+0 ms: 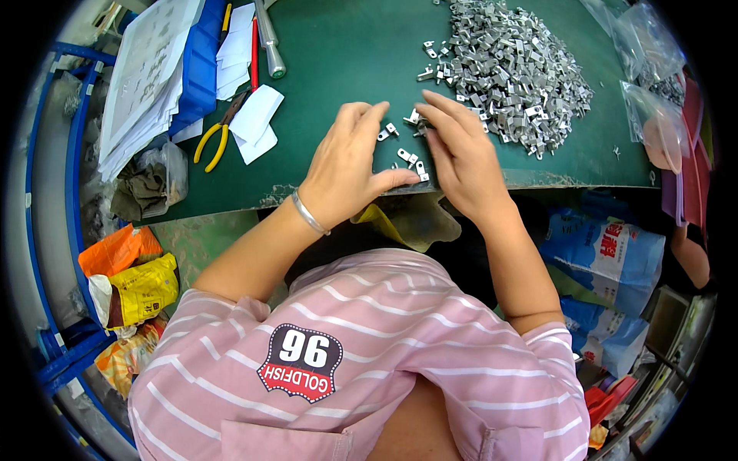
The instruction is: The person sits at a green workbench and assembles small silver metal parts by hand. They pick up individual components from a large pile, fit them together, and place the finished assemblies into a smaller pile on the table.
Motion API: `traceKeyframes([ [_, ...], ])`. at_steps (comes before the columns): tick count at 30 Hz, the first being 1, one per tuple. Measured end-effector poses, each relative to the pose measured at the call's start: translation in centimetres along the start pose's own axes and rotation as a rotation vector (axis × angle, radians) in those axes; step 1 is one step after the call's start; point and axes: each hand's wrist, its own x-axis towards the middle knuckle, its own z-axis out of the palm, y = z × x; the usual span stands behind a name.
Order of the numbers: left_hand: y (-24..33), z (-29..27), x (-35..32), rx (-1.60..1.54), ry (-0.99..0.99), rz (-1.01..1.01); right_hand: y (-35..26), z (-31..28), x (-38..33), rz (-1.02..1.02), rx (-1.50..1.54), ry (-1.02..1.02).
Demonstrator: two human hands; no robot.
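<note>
Several small bent metal brackets [408, 157] lie loose near the front edge of the green table [338, 46], in the gap between my two hands. My left hand [346, 157] curves around their left side, thumb stretched toward the bracket closest to the edge, fingers apart from the thumb. On the other side, my right hand [465, 154] rests with fingers extended and thumb apart, its fingertips beside a few more brackets. Neither hand grips anything I can see. A large heap of the same silvery brackets [515, 77] spreads beyond my right hand.
Left on the table are yellow-handled pliers [213, 146], white paper slips [256, 123], a metal-handled tool [269, 42] and a blue bin [196, 73] beside stacked sheets. Clear plastic bags [649, 46] sit at the right. Blue-and-white sacks [607, 257] stand below the table's right side.
</note>
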Motion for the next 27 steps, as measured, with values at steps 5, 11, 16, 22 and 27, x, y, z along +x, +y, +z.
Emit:
traceKeyframes([
  [5, -0.3, 0.1, -0.2, -0.109, -0.143, 0.078, -0.7, 0.8, -1.3, -0.029, 0.060, -0.070],
  [11, 0.6, 0.8, -2.6, -0.106, -0.055, 0.334, -2.0, 0.5, -5.6, -0.076, 0.061, 0.008],
  [16, 0.4, 0.6, -3.9, -0.164, -0.156, 0.363, -2.1, -0.2, -6.8, -0.138, 0.136, -0.016],
  [22, -0.1, 0.4, 4.5, -0.115, 0.011, 0.317, 1.2, -2.7, 2.7, -0.169, -0.446, 0.037],
  [27, -2.9, 5.2, 12.2, -0.155, 0.136, 0.145, 5.0, -0.8, 6.5, -0.103, -0.615, -0.197],
])
